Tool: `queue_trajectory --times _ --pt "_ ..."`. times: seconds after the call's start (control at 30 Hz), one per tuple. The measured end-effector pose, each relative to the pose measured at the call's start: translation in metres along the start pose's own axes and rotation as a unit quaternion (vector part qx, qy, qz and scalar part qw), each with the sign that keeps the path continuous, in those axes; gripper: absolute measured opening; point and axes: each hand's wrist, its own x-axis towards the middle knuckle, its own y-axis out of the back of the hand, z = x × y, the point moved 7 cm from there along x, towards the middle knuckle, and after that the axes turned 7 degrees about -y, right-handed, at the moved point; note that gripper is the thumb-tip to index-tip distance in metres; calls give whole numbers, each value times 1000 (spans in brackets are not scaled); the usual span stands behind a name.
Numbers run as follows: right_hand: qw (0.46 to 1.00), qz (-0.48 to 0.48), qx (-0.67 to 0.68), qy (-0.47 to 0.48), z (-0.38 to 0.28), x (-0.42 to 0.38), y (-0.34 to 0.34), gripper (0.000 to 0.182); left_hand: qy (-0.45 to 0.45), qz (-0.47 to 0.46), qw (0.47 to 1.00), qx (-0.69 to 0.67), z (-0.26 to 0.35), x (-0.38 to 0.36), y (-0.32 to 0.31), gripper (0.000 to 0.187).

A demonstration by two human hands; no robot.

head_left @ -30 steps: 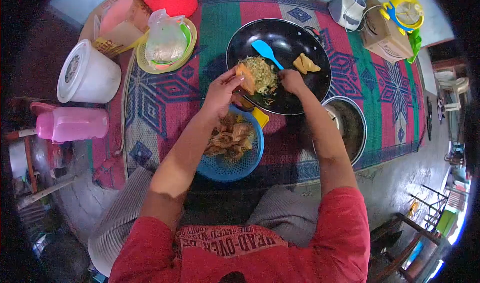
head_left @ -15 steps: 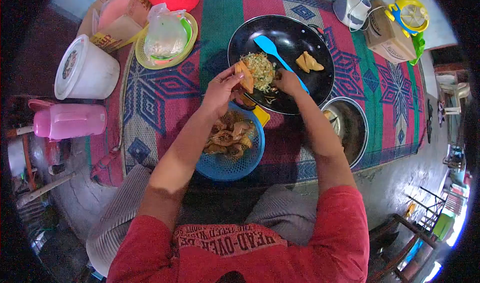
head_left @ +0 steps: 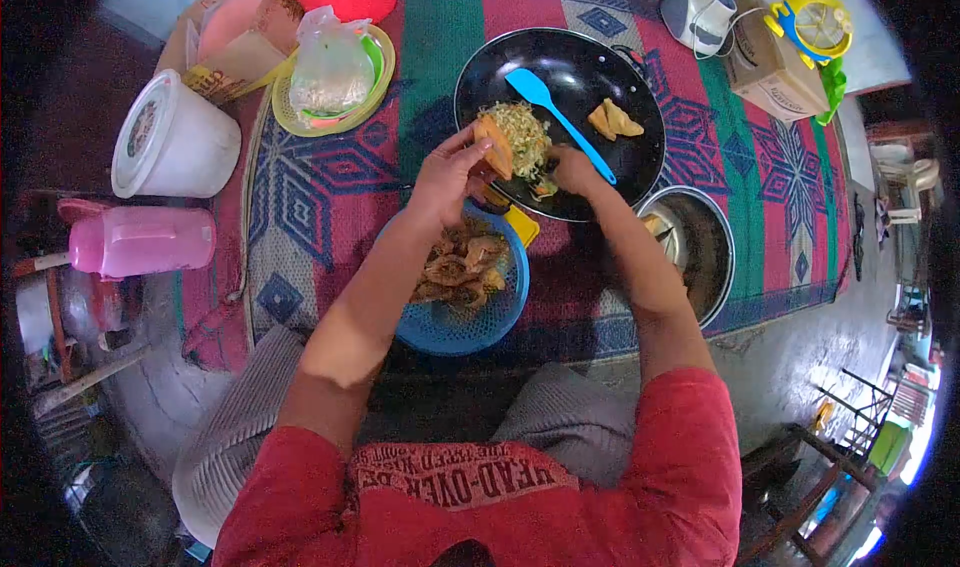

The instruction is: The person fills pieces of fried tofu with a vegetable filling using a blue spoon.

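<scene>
My left hand (head_left: 452,170) pinches a golden-brown piece of fried tofu (head_left: 493,147) over the near left rim of a black wok (head_left: 590,67). Beside it, inside the wok, lies a heap of shredded vegetables (head_left: 520,127). At the right edge of this heap is my right hand (head_left: 575,170), its fingers curled down; what they hold is too small to make out. A blue spatula (head_left: 560,117) rests in the wok, its handle end close to my right hand. Farther right in the wok are fried tofu pieces (head_left: 615,120).
Nearest me stands a blue basket (head_left: 460,339) of brown fried pieces. A metal pot (head_left: 708,257) sits right of it. Leftward are a pink thermos (head_left: 150,240), a white bucket (head_left: 185,142) and a yellow basket (head_left: 283,107) with a plastic bag. A cardboard box (head_left: 770,72) stands at the right.
My right hand has moved slightly down and left along the heap's edge, with some shreds now gathered near its fingertips. The tofu in my left hand has tilted a little.
</scene>
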Motion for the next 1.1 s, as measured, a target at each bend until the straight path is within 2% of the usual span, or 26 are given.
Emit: queue_trajectory --times 0.03,0.1,0.13,0.2,0.33,0.4,0.5,0.63,0.7,0.73,0.8,0.83,0.9,1.1 --pt "1000 1 1 1 4 4 -3 27 11 2 1000 4 -1 -1 -1 38" --pt "961 -261 -90 -26 -8 -3 -21 30 7 -6 1000 8 4 -1 1 38" --pt "960 -262 -90 -27 -11 -4 -19 30 4 -14 1000 11 5 -2 0 39" --pt "977 -196 -14 -83 -10 -2 -7 29 3 2 1000 -11 7 -5 -2 38" --pt "986 -150 -60 -32 -24 -16 -2 32 2 21 999 -28 6 -6 -1 36" --pt "986 -165 -29 -17 -18 -14 -12 24 1 10 1000 -24 4 -4 0 36" --pt "992 -111 -45 -42 4 2 -5 23 1 -5 1000 -24 2 -2 1 36" --pt "989 -140 -30 -43 2 2 -14 25 6 11 1000 -19 2 -4 -2 36" --pt "975 -221 -21 -19 -14 -8 -10 29 16 5 1000 -12 5 -7 -1 36" --pt "974 -223 -21 -20 -15 -10 -9 29 24 -1 1000 -7 5 -8 -1 36" --pt "961 -255 77 -77 -10 -13 -12 33 8 -2 1000 -5 1 -5 2 37" --pt "961 -254 76 -76 -11 -14 -12 33 -10 -3 1000 -4 1 -3 3 39" --pt "966 -251 -57 28 -25 -21 -12 32 -7 6 1000 -21 1 -3 1 39" --pt "965 -260 -1 38 -59 -27 4 26 -12 13 1000 -21 -9 3 5 39"
